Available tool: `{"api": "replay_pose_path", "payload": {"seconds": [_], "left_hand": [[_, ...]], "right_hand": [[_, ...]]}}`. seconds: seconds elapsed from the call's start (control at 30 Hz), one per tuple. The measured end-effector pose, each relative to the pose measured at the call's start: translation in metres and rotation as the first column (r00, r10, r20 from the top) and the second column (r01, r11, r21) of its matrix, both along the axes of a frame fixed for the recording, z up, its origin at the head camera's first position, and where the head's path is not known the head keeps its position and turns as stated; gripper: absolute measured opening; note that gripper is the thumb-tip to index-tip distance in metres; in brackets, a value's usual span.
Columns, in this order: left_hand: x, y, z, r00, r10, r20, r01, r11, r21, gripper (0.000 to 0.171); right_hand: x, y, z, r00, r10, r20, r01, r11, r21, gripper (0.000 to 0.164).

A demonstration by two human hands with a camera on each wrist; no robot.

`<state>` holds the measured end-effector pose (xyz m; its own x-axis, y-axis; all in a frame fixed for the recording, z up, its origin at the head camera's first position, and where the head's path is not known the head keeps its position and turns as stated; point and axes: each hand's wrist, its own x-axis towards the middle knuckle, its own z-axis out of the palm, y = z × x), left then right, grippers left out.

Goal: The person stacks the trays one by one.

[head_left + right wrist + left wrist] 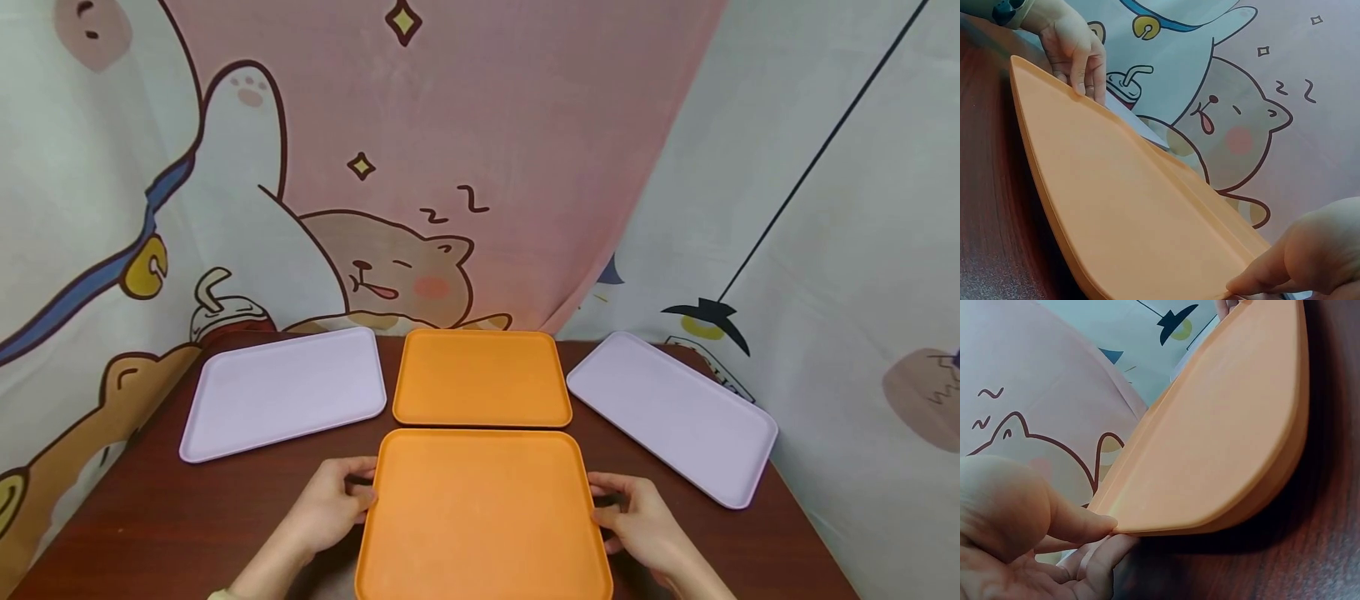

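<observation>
Tray (483,517), plastic-looking orange rounded rectangle, lower centre, long axis left-right, pinched by left grip (330,502) and right grip (637,518); brown wood-grain surface (172,533), cartoon-printed cloth (540,142) above.

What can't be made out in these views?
- Near orange tray: near edge cut off by the head view's bottom edge; underside turned away in every view.
- Right hand, right wrist view: cut off by the right edge.
- Left lilac tray, right wrist view: mostly hidden behind the near orange tray.
</observation>
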<state>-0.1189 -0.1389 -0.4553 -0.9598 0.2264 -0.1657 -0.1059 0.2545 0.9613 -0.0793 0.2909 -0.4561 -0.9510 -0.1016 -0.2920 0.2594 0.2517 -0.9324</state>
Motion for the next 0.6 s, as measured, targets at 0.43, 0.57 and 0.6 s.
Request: {"api": "replay_pose_path", "payload": {"seconds": [0.43, 0.57, 0.6], "left_hand": [[-0.0044, 0.0005, -0.0059, 1.0, -0.01, 0.01, 0.01, 1.0, -0.002, 0.047], [-0.0058, 0.0001, -0.007, 1.0, -0.016, 0.001, 0.016, 1.0, -0.008, 0.048], [-0.0061, 0.0001, -0.0073, 1.0, -0.018, 0.0, 0.018, 1.0, -0.01, 0.048]], "right_hand": [[-0.0015, -0.0031, 0.0011, 1.0, 0.003, -0.01, -0.003, 1.0, 0.017, 0.054], [-0.0019, -0.0051, 0.0024, 1.0, -0.006, -0.007, 0.006, 1.0, 0.03, 0.054], [-0.0021, -0.0053, 0.0025, 1.0, -0.007, -0.004, 0.007, 0.999, 0.031, 0.054]]}}
